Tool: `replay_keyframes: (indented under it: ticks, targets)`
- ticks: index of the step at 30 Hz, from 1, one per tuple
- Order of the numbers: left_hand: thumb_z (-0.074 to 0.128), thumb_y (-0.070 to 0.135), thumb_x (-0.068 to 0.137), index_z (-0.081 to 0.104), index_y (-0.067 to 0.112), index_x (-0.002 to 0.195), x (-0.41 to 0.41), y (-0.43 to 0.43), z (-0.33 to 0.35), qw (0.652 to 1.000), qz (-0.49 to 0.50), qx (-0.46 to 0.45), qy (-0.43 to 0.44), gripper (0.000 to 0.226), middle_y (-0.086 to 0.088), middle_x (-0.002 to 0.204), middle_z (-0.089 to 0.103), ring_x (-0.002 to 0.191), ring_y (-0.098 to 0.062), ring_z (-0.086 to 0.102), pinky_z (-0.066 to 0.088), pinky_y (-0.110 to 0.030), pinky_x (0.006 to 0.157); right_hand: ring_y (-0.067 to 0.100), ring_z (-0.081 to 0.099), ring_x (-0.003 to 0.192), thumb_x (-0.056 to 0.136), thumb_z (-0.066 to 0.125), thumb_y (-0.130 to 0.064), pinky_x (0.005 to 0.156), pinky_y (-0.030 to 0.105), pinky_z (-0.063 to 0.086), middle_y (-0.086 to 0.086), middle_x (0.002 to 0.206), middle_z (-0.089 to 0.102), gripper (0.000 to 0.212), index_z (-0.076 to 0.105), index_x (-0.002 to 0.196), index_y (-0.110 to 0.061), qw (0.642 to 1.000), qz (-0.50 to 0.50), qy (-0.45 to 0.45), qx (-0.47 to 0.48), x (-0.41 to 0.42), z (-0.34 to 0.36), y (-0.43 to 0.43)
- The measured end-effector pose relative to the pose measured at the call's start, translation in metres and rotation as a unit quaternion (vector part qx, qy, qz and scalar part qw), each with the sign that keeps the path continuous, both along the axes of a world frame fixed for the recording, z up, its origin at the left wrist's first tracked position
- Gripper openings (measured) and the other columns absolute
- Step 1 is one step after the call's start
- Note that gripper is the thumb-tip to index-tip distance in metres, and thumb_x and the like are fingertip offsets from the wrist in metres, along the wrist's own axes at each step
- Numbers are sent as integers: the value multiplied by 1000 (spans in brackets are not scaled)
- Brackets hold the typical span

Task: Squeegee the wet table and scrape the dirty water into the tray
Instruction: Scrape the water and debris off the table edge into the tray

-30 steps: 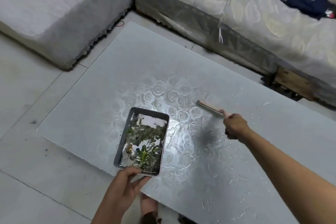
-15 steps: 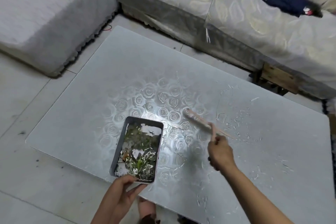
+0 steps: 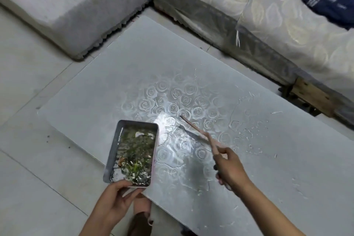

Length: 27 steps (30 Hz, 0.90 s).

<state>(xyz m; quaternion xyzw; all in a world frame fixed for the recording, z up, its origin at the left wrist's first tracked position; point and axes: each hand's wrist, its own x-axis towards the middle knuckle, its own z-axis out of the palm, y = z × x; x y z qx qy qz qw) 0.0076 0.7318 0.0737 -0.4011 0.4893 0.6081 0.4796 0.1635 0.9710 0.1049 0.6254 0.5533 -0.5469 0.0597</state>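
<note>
Table (image 3: 118,74): pale grey; white-outlined rose pattern, glossy, ahead of both grips.
Squeegee (image 3: 195,129): pink, extending forward and left from the right hand's (image 3: 229,168) grip.
Tray (image 3: 113,145): grey rim, pink edge on the squeegee side; contents murky green with white flecks, just beyond the left hand's (image 3: 115,197) grip.
Sofa cover (image 3: 287,30): cream, leaf pattern, far beyond the right grip.
Floor (image 3: 28,82): pale grey tiles.

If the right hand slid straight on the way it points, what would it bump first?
Probably nothing soon. The right hand points its squeegee up-left over the wet table, passing beyond the tray. The way looks free to the table's far edge.
</note>
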Motion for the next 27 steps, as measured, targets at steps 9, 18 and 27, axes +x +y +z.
replay_keyframes:
  ticks: [9, 18, 27]
  targets:
    - [38, -8, 90, 54, -4, 90, 60, -8, -19, 992, 128, -5, -12, 16, -24, 103, 56, 94, -44, 55, 56, -38, 54, 19, 57, 59, 98, 42, -42, 53, 28, 45, 3, 81, 63, 27, 49, 112, -20, 853, 494, -105, 131, 68, 12, 92]
    - [37, -10, 91, 50, -3, 112, 114, -25, -54, 960, 279, 10, 17, 25, -23, 114, 56, 107, -40, 55, 59, -36, 60, 18, 53, 81, 98, 46, -30, 75, 31, 42, -6, 96, 57, 15, 34, 91, -35, 677, 699, -179, 145, 62, -27, 180]
    - [38, -9, 92, 55, -2, 83, 144, -61, -103, 935, 355, -21, 10, 21, -20, 79, 70, 69, -36, 70, 57, -36, 71, 24, 59, 76, 97, 49, -32, 73, 34, 45, -10, 86, 57, 13, 48, 109, -29, 640, 732, -106, 207, 25, -96, 155]
